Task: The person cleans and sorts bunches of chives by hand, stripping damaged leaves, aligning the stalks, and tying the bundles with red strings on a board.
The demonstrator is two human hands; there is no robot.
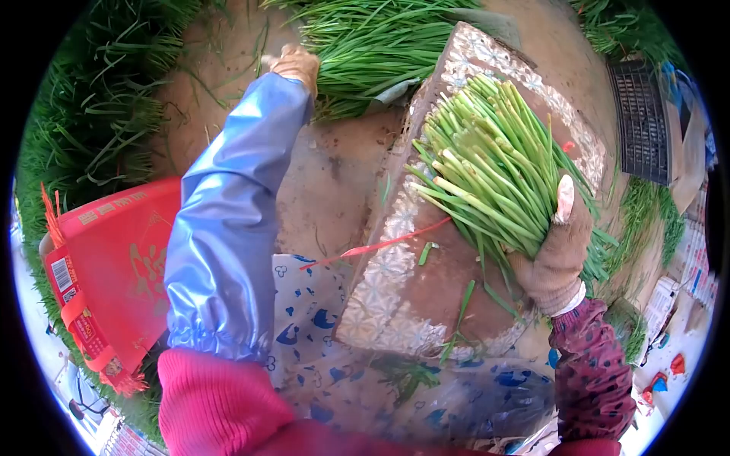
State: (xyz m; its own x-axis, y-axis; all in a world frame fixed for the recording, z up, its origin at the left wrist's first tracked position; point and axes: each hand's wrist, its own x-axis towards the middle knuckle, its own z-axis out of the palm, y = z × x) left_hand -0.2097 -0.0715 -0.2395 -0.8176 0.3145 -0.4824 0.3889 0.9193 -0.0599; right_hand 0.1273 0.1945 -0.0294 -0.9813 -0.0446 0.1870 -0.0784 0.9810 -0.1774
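Note:
My right hand [559, 254], in a brown knitted glove with a pale thumb tip, grips a thick bunch of garlic chives [490, 159]. The bunch's pale cut ends point up and left, over a brown board [471, 304] with a white flower-patterned border. My left hand [296, 70], also gloved, is beyond the board at the left edge of a large pile of green chives [372, 49]. Its fingers are mostly turned from view, so their closure is unclear. A shiny blue sleeve cover [228, 205] covers that forearm. A thin red strip [380, 245] lies across the board's left edge.
At left lies a red bag [122, 251] with fringed orange-red ties [84, 327]. More greens [99, 106] stand at the far left. A black plastic crate [642, 121] is at the right. Patterned plastic sheeting [312, 327] covers my lap below the board.

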